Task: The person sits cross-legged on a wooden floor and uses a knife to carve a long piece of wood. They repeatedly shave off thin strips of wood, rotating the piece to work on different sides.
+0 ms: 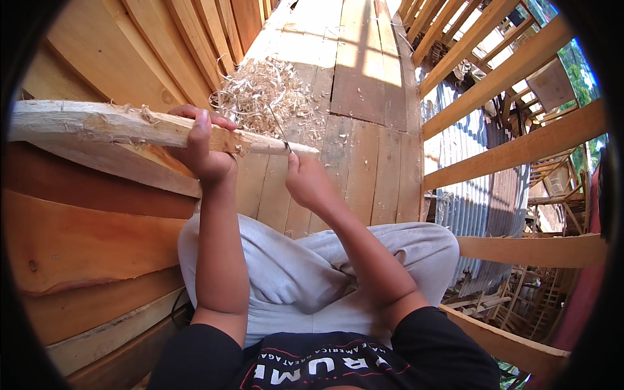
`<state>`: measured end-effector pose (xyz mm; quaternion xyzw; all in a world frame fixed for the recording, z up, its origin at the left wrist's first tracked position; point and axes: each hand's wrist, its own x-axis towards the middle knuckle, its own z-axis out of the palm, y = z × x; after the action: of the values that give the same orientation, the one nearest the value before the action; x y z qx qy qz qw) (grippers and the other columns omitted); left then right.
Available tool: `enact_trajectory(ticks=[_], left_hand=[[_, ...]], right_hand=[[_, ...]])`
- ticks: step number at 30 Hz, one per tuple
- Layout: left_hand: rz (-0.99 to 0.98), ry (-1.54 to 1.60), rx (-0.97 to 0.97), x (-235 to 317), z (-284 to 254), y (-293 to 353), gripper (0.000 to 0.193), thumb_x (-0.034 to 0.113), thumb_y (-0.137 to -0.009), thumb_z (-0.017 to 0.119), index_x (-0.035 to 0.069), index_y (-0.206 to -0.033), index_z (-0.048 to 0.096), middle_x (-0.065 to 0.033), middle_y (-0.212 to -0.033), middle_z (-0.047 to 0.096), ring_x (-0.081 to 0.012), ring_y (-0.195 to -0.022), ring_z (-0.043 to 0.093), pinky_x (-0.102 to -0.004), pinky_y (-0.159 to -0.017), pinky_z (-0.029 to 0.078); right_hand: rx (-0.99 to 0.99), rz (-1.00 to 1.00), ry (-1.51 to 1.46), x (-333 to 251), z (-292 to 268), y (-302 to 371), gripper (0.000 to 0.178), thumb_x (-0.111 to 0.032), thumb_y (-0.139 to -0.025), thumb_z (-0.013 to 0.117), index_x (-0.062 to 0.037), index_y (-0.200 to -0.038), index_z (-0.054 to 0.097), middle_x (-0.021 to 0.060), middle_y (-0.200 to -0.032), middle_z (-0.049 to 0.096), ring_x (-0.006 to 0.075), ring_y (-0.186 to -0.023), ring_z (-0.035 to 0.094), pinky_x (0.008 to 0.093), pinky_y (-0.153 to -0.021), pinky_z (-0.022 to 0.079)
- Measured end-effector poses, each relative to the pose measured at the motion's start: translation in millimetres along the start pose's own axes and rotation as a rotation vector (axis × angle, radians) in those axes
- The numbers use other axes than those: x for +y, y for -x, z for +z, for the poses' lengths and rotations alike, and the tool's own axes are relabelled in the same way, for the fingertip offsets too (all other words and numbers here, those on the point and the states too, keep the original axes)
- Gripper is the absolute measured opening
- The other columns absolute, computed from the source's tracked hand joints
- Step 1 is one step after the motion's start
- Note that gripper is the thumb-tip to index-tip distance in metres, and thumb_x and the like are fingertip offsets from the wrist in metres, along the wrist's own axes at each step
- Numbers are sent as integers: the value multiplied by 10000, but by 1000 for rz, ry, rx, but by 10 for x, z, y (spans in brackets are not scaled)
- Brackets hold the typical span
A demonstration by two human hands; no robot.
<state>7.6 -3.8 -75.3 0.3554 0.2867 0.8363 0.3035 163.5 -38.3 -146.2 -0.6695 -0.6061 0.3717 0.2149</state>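
A long pale wooden pole (97,123) with rough, frayed patches reaches in from the left and narrows to a point on the right. My left hand (207,151) is wrapped round it, thumb on top, short of the tapered end. Close to the tip, my right hand (311,181) is closed on a knife (283,133); its thin dark blade crosses the pole, and the handle is hidden in the fist. Thin curls of wood cling to the pole near the left hand.
A heap of wood shavings (268,94) lies on the plank floor (364,153) beyond the pole. Wooden boards (97,240) wall the left side. Slatted railing (513,153) runs along the right, with corrugated metal sheets (478,214) below it. My crossed legs (273,273) are beneath my forearms.
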Motion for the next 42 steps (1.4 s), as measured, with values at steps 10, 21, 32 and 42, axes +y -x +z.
enact_trajectory(ticks=[10,21,32,42], left_hand=[[45,-106,101,9,151,16,195,152,-756,618,13,-809,491,-62,-675,488,-222,-473,576,-314,-496,495],[28,-154,113,28,230,48,192,176,-760,602,36,-801,476,-72,-603,488,-221,-497,560,-332,-537,493],[21,-223,107,10,257,43,212,209,-777,591,36,-847,491,-83,-607,481,-205,-553,542,-345,-569,500],[2,-186,109,40,261,48,211,208,-770,589,42,-847,484,-89,-619,494,-208,-546,538,-351,-573,492]], right_hand=[[87,41,-31,357,49,-165,465,-286,-975,385,92,-847,622,345,-833,612,501,-831,599,551,-777,463],[103,58,-60,671,140,-385,465,-270,-975,367,93,-822,613,339,-825,615,510,-809,595,555,-770,460],[23,157,85,987,67,-414,438,-275,-975,380,96,-890,596,326,-885,608,490,-867,581,530,-781,443],[38,130,54,829,106,-351,436,-277,-982,363,90,-911,588,322,-891,611,485,-870,585,518,-800,450]])
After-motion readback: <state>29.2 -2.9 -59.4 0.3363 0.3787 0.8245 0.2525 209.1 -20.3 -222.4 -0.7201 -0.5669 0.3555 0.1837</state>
